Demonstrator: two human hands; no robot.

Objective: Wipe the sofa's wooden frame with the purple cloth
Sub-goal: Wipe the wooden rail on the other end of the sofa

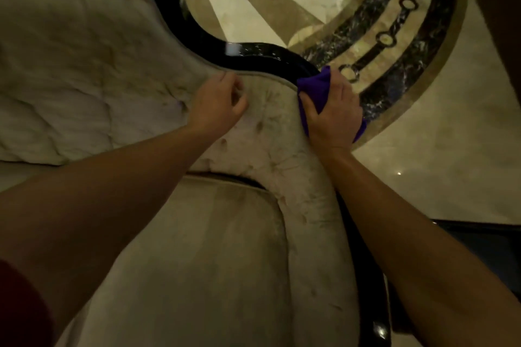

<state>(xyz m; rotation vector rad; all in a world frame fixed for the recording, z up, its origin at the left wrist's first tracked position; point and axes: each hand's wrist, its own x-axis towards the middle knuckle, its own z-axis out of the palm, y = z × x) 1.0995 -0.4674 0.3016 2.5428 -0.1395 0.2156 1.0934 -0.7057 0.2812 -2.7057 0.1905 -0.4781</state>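
Observation:
The sofa's dark glossy wooden frame (248, 55) curves along the top of the beige tufted backrest (84, 79). My right hand (334, 114) grips the purple cloth (314, 89) and presses it onto the frame where the curve drops toward the armrest. Part of the cloth sticks out beyond my fingers and below my palm. My left hand (218, 103) hovers with loosely curled fingers over the upholstery just below the frame's piping, holding nothing.
A beige seat cushion (203, 256) lies below my arms. The dark frame continues down the right side (366, 276). Behind the sofa is a polished marble floor (423, 149) with dark inlaid rings.

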